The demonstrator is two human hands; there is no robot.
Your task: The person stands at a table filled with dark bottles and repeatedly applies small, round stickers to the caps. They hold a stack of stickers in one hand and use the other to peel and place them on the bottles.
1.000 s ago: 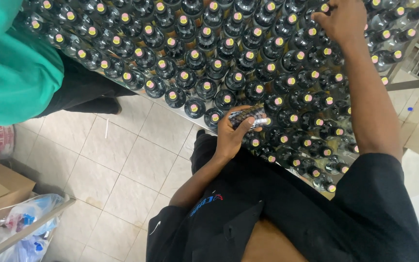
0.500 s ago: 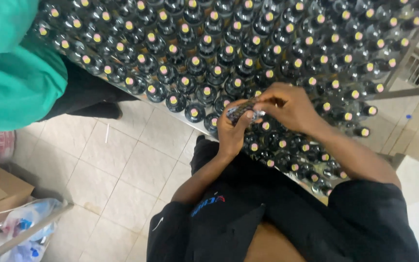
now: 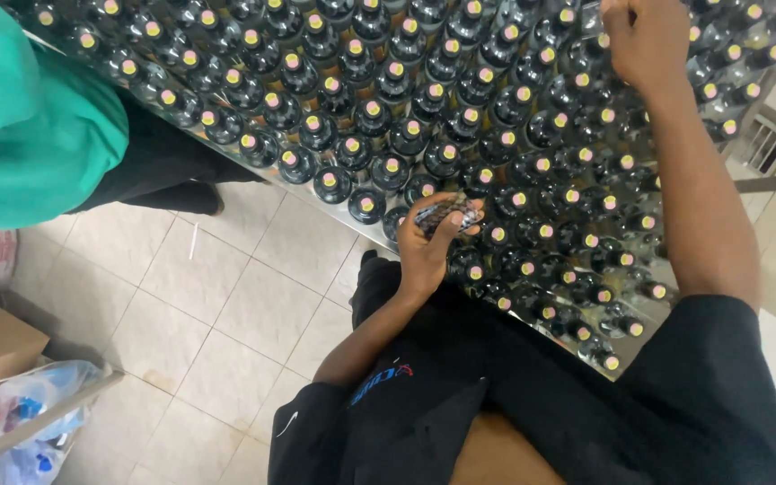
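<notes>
left hand [image 3: 424,251] grip closed on sleeve bundle [image 3: 446,216], right hand [image 3: 647,40] on far bottles [image 3: 532,135], grip unclear

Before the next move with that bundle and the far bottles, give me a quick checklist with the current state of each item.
1. Left hand grips the small stack of dark sleeves: ok.
2. Right hand reaches the far bottles: ok.
3. Whether the right fingers hold a sleeve: cannot tell.
4. Bottles on the table stand upright, caps up: ok.
5. Other person in green stands apart from both hands: ok.
</notes>
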